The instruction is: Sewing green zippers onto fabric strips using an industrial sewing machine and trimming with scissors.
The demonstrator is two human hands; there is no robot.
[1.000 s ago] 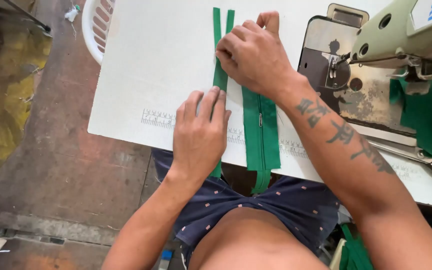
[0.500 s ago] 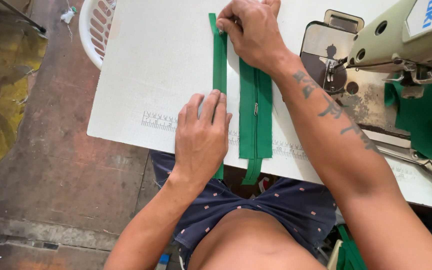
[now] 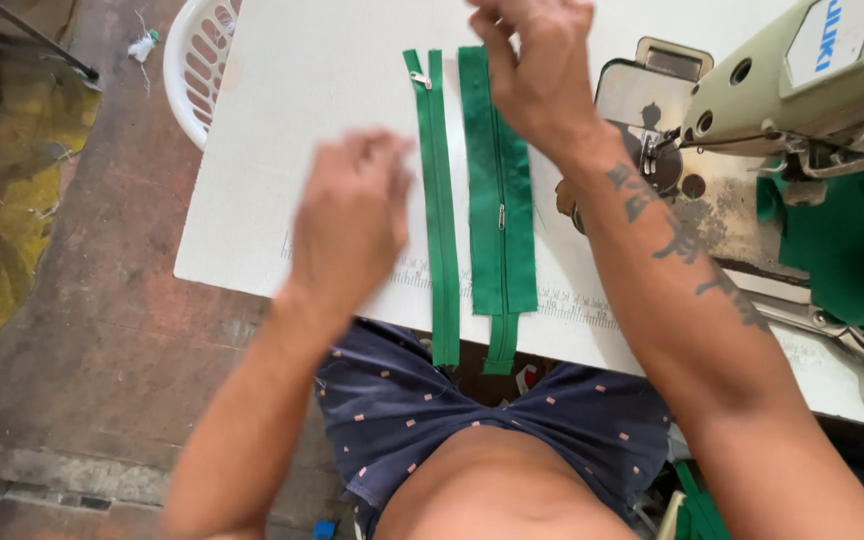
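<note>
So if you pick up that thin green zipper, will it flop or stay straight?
Probably flop: the thin green zipper lies flat and its end already droops over the edge of the white table. It looks narrow and thin, so likely light. It shouldn't roll.

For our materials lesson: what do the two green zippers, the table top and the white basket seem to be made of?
Narrow green zipper: woven cloth tape, matte, small shiny metal-looking pull. Wider green zipper: the same matte fabric, flat and limp. Table top: white board, dull and smooth, perhaps laminate. White basket: moulded plastic, probably, with its slotted wall.
</note>
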